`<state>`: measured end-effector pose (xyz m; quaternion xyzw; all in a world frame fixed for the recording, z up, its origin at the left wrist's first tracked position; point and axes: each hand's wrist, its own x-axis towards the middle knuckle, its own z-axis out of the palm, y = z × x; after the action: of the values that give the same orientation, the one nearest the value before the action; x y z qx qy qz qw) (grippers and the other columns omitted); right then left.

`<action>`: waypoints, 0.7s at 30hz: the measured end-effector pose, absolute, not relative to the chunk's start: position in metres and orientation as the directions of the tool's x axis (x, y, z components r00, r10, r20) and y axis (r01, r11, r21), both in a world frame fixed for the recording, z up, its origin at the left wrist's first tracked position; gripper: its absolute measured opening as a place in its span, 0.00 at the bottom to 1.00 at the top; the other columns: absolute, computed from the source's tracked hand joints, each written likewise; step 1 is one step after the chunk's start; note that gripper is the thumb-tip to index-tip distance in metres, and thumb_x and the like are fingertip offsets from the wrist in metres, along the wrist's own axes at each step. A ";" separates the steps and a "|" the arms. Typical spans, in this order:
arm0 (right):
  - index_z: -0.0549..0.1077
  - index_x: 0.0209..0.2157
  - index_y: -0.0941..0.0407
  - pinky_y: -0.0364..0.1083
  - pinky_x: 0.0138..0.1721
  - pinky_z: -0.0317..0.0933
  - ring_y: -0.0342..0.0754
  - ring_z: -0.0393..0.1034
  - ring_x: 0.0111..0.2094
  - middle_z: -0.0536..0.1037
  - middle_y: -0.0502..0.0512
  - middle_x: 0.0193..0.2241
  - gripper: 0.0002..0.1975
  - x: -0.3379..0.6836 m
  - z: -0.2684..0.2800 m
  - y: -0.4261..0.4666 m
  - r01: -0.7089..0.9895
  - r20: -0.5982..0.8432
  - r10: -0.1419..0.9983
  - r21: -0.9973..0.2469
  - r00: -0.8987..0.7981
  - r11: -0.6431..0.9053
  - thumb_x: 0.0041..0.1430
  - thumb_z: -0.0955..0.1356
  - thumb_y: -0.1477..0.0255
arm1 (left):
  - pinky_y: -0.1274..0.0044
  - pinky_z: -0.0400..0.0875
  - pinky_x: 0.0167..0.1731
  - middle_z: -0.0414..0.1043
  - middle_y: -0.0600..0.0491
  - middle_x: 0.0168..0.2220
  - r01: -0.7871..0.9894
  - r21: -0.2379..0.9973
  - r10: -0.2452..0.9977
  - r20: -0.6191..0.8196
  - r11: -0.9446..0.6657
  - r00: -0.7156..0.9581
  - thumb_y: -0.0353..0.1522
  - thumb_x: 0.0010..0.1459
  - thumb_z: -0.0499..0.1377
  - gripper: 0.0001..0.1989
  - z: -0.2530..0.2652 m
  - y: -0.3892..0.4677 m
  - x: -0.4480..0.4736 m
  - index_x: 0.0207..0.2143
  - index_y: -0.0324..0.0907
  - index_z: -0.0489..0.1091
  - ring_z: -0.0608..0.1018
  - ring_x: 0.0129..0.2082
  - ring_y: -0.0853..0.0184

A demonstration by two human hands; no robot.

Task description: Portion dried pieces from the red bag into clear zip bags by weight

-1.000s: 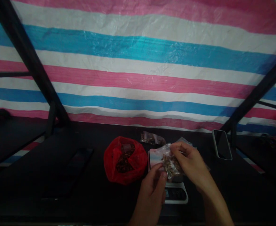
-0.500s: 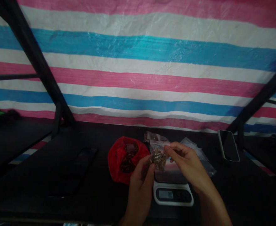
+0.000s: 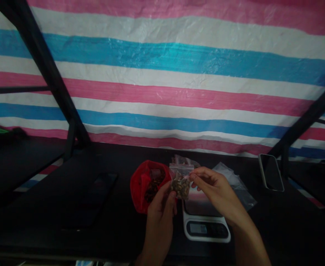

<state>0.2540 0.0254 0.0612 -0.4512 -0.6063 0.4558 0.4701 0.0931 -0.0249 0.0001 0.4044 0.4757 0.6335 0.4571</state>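
A small clear zip bag (image 3: 181, 183) filled with brownish dried pieces is held up between both hands. My left hand (image 3: 162, 207) pinches its lower left side, while my right hand (image 3: 212, 188) grips its right edge between thumb and fingers. Behind and below the bag sits a white digital kitchen scale (image 3: 207, 231) with a metal plate, its display seeming to read zero. To the left of the scale, partly covered by my left hand, lies an open red bag (image 3: 139, 184) with dark reddish-brown pieces and a small clear container inside.
Behind the held bag lie more filled zip bags (image 3: 186, 160). Flat clear bags (image 3: 237, 184) rest right of the scale. A phone (image 3: 272, 172) lies farther right, and a dark flat panel (image 3: 93, 199) on the left. Black slanted posts (image 3: 51, 81) stand before a striped tarp (image 3: 179, 92).
Both hands have shifted slightly left with the zip bag, which now faces more squarely toward me. The view has moved a little.
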 end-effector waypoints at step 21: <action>0.79 0.38 0.54 0.46 0.37 0.63 0.48 0.72 0.36 0.80 0.51 0.33 0.12 0.226 0.062 0.023 0.274 0.109 0.940 -0.940 -0.323 0.203 0.66 0.70 0.60 | 0.74 0.79 0.33 0.83 0.50 0.35 -0.080 0.988 0.914 0.093 -0.135 -0.395 0.51 0.57 0.66 0.26 -0.003 -0.025 0.064 0.49 0.43 0.80 0.82 0.30 0.63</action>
<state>0.2258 0.0232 0.0617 -0.4463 -0.6799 0.4463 0.3733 0.0644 -0.0247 -0.0027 0.3915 0.5323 0.6435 0.3863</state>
